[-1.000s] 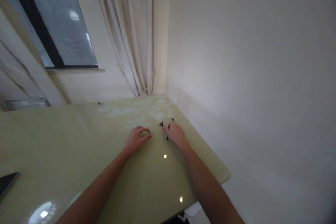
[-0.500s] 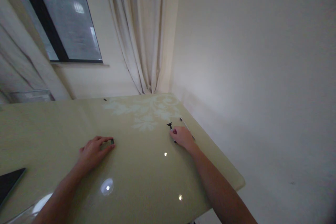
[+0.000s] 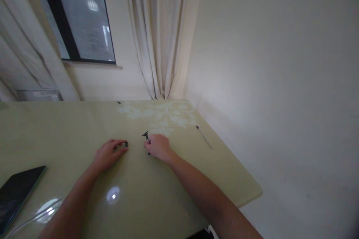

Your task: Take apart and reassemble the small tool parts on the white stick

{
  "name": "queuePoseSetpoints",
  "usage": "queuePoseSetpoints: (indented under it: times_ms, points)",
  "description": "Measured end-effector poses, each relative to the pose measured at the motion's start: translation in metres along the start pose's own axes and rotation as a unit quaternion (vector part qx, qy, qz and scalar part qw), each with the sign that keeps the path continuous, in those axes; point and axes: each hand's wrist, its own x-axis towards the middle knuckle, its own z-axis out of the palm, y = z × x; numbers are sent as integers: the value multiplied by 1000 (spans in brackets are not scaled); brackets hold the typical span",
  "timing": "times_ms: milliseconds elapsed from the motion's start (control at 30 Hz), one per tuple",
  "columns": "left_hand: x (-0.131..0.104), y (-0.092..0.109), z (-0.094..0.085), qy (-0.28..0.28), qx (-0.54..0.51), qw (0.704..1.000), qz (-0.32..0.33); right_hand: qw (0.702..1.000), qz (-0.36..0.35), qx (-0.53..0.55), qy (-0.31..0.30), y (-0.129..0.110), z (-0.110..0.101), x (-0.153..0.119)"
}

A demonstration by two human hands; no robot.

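Between the thumb and fingers of my left hand (image 3: 110, 154) is a small dark piece (image 3: 126, 144), too small to name; it is at the tabletop. To its right, my right hand (image 3: 158, 145) is closed around the handle of a razor (image 3: 145, 134). The razor's dark head points up and away from me, and the end of its handle shows below my fingers. A slim white toothbrush (image 3: 204, 136) with a dark head lies on the table, to the right of my right hand.
The pale, glossy table (image 3: 92, 123) reaches toward a curtain (image 3: 161, 37) and a wall on the right. A dark flat device (image 3: 21, 190) lies at the left, near a pale cable (image 3: 33, 217). Another small dark piece (image 3: 119, 102) is at the far edge.
My right hand has carried the razor left, away from the toothbrush and closer to my left hand. The left hand keeps its pinch on the small dark piece. The view has shifted slightly.
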Motion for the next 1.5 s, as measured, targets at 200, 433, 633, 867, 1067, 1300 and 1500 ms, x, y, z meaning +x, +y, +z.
queuePoseSetpoints:
  times_ms: [200, 433, 633, 867, 1067, 1300, 1500]
  points:
    - [4, -7, 3, 5, -6, 1000, 20, 1000, -12, 7, 4, -26, 19, 10]
    - [5, -5, 3, 10, -20, 1000, 10, 999, 14, 45, 27, -14, 25, 4]
    - [7, -4, 1, 3, -26, 1000, 8, 993, 72, 48, 84, 81, -15, -17]
    - [14, -8, 1, -5, -9, 1000, 14, 959, 197, -63, 197, 200, -44, -54]
    - [13, -8, -1, -3, -13, 1000, 4, 967, 202, -31, 154, 213, -37, -56]
    - [4, 2, -3, 37, -41, 998, -14, 986, 71, 51, 143, 128, -24, -31]
    - [-17, 38, -11, 102, -7, 995, 8, 988, -23, 98, 116, 28, 13, -11]
